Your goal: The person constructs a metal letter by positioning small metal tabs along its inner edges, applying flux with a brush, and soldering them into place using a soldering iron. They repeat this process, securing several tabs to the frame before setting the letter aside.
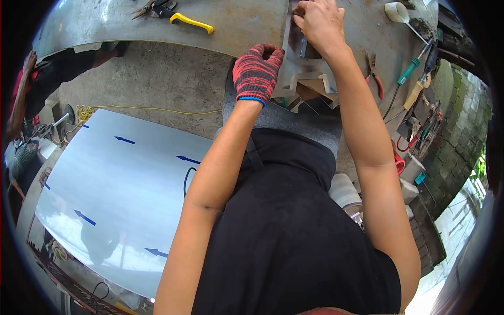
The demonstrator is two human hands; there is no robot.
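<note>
Table (231,23): broad, grey, smooth metal top, stained in patches. Sheet (136,173), lower left: pale, glossy, roughly rectangular, printed with dark blue arrows. Workpiece (289,65): thin, straight-edged grey metal with a raised side, at the table's near edge, between and beneath the hands. Right hand (321,23), bare: fingers bent, thumb and forefinger drawn close together over the workpiece; whether they grip it cannot be told. Left hand (256,73), in a red-and-black knitted glove with a blue cuff: fingers curled in toward the thumb, a small gap between, at the workpiece's left edge; a firm hold cannot be confirmed. Snips (191,23): smooth, curved yellow handle. Screwdriver (408,72): ribbed green handle. Pliers (375,76): slim red handles, spread.
</note>
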